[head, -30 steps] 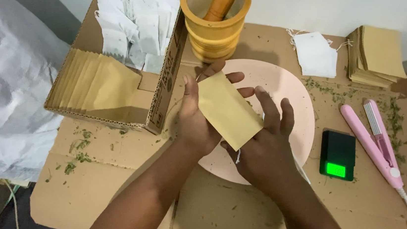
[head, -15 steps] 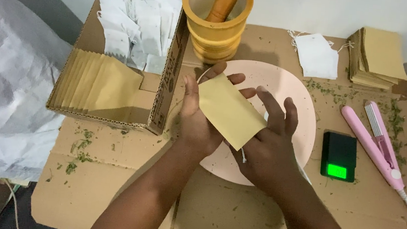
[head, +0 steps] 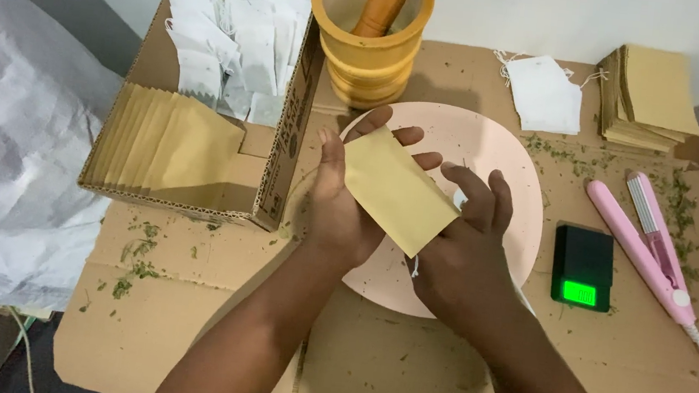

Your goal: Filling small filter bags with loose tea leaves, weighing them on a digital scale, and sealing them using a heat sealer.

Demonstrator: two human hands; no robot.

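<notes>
tan envelope (head: 391, 190), pink plate (head: 491, 150), black scale (head: 583, 267) glowing green.

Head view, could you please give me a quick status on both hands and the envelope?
Left hand and right hand both gripping the tan paper envelope. Envelope held flat above the pink plate. Nothing in the way.

We can't see much of the pink plate (head: 491, 142), since both hands and the tan envelope (head: 391, 189) cover its middle. The pestle (head: 383, 1) and the cardboard box (head: 279, 177) get chopped by the top edge. The green scale display (head: 579, 293) is too blurry to read.
</notes>
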